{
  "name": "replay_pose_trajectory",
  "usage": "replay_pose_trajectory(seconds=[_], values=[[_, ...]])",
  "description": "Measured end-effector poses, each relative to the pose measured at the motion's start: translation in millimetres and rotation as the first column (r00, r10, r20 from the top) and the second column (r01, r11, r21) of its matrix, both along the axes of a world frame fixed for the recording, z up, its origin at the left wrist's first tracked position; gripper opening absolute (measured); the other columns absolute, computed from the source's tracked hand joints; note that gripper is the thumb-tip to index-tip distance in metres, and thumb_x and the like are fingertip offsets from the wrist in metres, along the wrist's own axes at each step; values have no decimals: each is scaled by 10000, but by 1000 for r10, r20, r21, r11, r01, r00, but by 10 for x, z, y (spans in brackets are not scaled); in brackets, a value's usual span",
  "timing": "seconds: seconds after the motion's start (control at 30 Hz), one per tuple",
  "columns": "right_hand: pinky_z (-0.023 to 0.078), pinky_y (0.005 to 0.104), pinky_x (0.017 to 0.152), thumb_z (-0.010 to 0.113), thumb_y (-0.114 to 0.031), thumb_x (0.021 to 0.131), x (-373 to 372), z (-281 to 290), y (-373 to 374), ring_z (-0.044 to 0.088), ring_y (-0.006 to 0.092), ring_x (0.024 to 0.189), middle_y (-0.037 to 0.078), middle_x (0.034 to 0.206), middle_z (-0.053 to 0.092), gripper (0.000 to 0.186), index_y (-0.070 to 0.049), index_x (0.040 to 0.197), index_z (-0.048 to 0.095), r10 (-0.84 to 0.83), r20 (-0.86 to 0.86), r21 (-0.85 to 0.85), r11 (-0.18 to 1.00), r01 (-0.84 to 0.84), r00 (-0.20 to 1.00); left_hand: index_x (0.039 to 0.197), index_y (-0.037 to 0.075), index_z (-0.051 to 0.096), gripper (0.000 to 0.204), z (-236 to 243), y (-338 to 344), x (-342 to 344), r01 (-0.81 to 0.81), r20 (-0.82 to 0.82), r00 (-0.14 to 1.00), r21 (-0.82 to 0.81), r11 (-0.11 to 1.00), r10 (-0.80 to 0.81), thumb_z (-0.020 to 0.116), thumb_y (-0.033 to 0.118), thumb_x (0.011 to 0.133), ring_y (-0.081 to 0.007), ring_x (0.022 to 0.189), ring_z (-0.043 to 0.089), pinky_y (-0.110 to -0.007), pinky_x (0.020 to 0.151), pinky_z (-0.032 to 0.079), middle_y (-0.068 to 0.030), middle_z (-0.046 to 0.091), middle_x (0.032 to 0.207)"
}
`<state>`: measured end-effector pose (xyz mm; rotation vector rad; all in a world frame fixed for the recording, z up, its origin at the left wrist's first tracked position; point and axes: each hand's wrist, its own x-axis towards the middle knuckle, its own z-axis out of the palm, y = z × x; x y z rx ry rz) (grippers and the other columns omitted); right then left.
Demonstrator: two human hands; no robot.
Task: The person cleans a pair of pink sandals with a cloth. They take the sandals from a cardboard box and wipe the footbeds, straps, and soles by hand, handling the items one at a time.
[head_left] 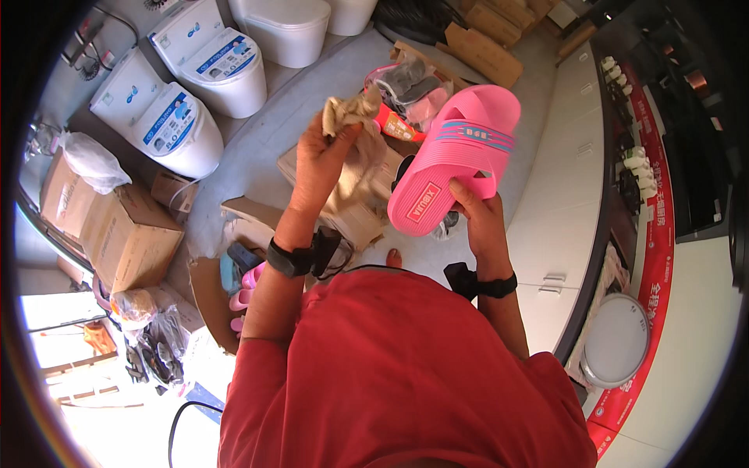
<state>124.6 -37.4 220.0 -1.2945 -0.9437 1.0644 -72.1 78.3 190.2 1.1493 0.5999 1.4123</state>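
Observation:
My left hand is raised in front of me, its fingers closed on a crumpled beige cloth that hangs down past the wrist. To the right, my right hand grips a pink slide slipper by its lower right edge, the thumb on the sole. A strap with blue stripes crosses the slipper's upper part. Whether a second slipper sits behind it, I cannot tell. Cloth and slipper are apart. Behind them, a pile of pink and grey footwear lies in an open box.
An open cardboard box at my left holds pink and blue slippers. White toilets stand at the far left, near stacked cartons. A row of white cabinets runs along the right. Flattened cardboard lies at the back.

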Motion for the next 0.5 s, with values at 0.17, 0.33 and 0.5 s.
replay_pose_trajectory(seconds=[0.17,0.33,0.5], values=[[464,244,691,639,-201,832,-33,-24,-13,567,102,818,31,933,608,301,-12,1055,569,136,60,0,991,-137,989,1116,21,538,242,343,-108,113,-49,141,989,43,998,42,563,65,879,-83,877,555,-226,790,451,-24,613,993],[452,235,682,652,-155,818,-55,-41,-4,553,100,795,24,920,601,280,-4,1038,570,186,133,4,982,-189,973,1117,32,533,299,457,-353,272,159,-97,986,265,951,-138,553,-45,828,-158,1119,490,-288,943,386,-107,465,1303],[470,247,693,640,-189,828,27,10,23,576,115,820,37,941,611,302,-13,1063,567,70,69,49,996,-73,995,1097,33,541,365,351,-458,190,234,-115,972,330,915,-207,506,-128,771,-203,1168,460,-307,975,348,-151,405,1350]])
